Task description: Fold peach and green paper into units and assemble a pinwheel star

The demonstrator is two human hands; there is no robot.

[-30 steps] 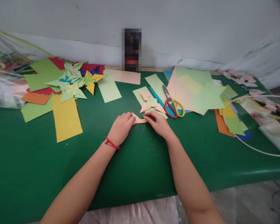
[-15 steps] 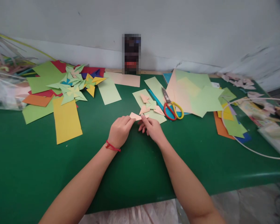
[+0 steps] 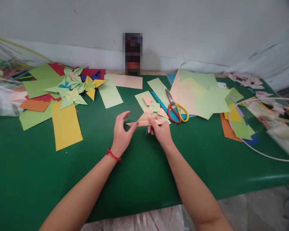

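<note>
Peach paper strip (image 3: 146, 122) pinched in right hand (image 3: 162, 131); left hand (image 3: 121, 133) open, fingertip touching strip; no legible writing

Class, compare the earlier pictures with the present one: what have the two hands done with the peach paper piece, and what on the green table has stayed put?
The folded peach paper was pressed flat on the table a second ago; now it is lifted off it. The right hand keeps its grip on the right end, while the left hand has opened its fingers and only touches the left tip. The scissors, the yellow sheet and the paper piles have not moved.
</note>
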